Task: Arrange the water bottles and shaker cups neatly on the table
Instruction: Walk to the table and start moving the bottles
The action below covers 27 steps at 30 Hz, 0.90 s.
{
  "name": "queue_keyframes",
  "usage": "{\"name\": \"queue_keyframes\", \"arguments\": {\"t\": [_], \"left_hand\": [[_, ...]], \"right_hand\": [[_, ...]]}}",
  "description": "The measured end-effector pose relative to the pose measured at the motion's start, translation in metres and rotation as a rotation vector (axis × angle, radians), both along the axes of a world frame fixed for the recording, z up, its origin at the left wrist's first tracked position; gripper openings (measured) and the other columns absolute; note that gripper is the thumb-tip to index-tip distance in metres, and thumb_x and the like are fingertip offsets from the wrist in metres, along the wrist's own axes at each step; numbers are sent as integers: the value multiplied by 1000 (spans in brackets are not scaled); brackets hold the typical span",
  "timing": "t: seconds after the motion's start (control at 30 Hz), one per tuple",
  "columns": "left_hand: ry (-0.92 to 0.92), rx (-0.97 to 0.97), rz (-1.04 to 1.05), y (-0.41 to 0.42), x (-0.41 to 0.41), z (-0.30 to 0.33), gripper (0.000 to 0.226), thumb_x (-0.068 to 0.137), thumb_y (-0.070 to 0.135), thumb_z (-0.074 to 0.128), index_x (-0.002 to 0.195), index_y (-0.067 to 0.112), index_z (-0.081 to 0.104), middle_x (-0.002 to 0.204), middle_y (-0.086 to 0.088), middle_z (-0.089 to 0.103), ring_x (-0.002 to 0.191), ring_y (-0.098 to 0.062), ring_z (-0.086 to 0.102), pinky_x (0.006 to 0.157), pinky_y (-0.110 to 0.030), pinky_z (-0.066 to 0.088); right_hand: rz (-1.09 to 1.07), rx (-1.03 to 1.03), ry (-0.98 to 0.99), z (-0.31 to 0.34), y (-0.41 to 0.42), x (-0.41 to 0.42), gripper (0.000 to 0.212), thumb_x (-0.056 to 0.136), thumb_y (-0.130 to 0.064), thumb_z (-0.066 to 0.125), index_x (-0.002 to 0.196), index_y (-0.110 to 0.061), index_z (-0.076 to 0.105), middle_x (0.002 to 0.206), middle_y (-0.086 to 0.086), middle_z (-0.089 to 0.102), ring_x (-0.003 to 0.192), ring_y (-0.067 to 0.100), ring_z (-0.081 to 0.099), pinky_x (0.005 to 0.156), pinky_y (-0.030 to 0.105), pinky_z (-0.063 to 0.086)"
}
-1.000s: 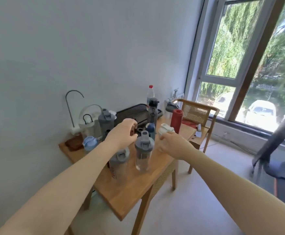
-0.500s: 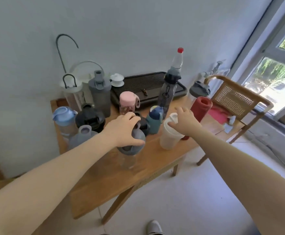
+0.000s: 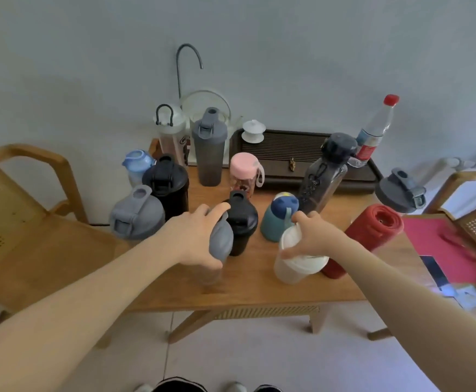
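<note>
Two hands [image 3: 194, 239] [image 3: 313, 239] atop shaker lids [image 3: 222, 241] [image 3: 289, 239].

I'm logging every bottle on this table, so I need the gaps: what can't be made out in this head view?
- Clear shaker: its grey lid sits under the left hand; the see-through body is hard to trace.
- White cup: top covered by the right hand.
- Blue-lidded bottle: body hidden behind the black shaker.
- Items right of the red mat: blurred, cut by the edge.
</note>
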<state>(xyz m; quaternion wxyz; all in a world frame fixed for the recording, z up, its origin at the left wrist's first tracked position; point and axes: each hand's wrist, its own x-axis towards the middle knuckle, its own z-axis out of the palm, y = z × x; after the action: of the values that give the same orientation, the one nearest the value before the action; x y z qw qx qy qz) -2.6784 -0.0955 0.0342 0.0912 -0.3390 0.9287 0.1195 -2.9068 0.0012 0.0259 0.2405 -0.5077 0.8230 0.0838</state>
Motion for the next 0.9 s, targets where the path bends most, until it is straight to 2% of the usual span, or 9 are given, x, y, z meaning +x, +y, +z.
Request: {"name": "queue_keyframes", "arguments": {"t": [0.2, 0.27, 0.33, 0.43, 0.5, 0.67, 0.73, 0.8, 0.9], "left_hand": [[84, -14, -33, 37, -28, -6, 107, 64, 58, 68, 142, 36, -3, 146, 0, 30, 113, -23, 51, 81, -34, 53], [85, -41, -48, 44, -42, -8, 109, 64, 59, 67, 142, 34, -4, 146, 0, 29, 115, -22, 50, 81, -33, 53], [56, -77, -68, 47, -53, -9, 109, 66, 61, 66, 143, 32, -6, 146, -1, 29, 116, -21, 48, 82, -32, 52], [-2, -147, -126, 44, -62, -4, 107, 68, 63, 62, 144, 27, -5, 144, -4, 31, 120, -22, 45, 90, -34, 48], [-46, -185, -178, 40, -65, 1, 106, 69, 64, 60, 144, 25, -2, 143, -4, 34, 124, -22, 39, 100, -35, 39], [-89, -84, -227, 27, -69, 15, 105, 71, 65, 60, 145, 31, -7, 154, 2, 17, 139, -20, 18, 113, -34, 17], [-70, -1, -219, 28, -70, 20, 100, 69, 79, 42, 144, 36, -8, 157, 8, 5, 144, -17, 5, 115, -34, 9], [26, 44, -191, 29, -71, 27, 98, 62, 85, 23, 144, 39, -3, 157, 12, 2, 144, -11, 3, 115, -30, 9], [208, 26, -151, 24, -81, 42, 75, 83, 64, 40, 145, 34, 10, 156, 11, 12, 141, -8, 13, 113, -27, 16]], "right_hand": [[98, 59, 120, -1, 18, -3, 88, 66, -61, 69, 133, -21, 29, 129, 9, 38, 111, 33, 52, 83, 42, 50], [134, 9, 130, 2, 22, -2, 88, 69, -57, 69, 137, -19, 28, 137, 9, 36, 123, 32, 42, 93, 43, 45], [173, -212, 65, 20, 19, -7, 78, 76, -50, 66, 139, -19, 31, 144, 7, 35, 131, 30, 34, 103, 42, 38], [11, -743, -24, 65, 0, -30, 51, 88, -35, 57, 134, -16, 42, 139, 7, 44, 124, 26, 44, 97, 39, 42], [-113, -863, 2, 83, -17, -55, 47, 92, -28, 52, 134, -13, 40, 139, 10, 42, 120, 30, 47, 95, 41, 43], [-238, -633, -10, 70, -57, -109, 63, 94, -28, 46, 147, -15, 16, 154, 15, 21, 139, 40, 23, 110, 50, 29], [-271, -590, -89, 63, -68, -120, 65, 94, -32, 47, 148, -15, 15, 151, 19, 25, 134, 41, 32, 109, 50, 35], [-296, -576, -148, 60, -74, -124, 70, 90, -34, 55, 147, -17, 18, 146, 21, 33, 127, 40, 42, 103, 48, 42], [-289, -599, -119, 62, -69, -124, 69, 85, -34, 62, 142, -18, 27, 136, 20, 44, 117, 37, 52, 93, 45, 48]]}}
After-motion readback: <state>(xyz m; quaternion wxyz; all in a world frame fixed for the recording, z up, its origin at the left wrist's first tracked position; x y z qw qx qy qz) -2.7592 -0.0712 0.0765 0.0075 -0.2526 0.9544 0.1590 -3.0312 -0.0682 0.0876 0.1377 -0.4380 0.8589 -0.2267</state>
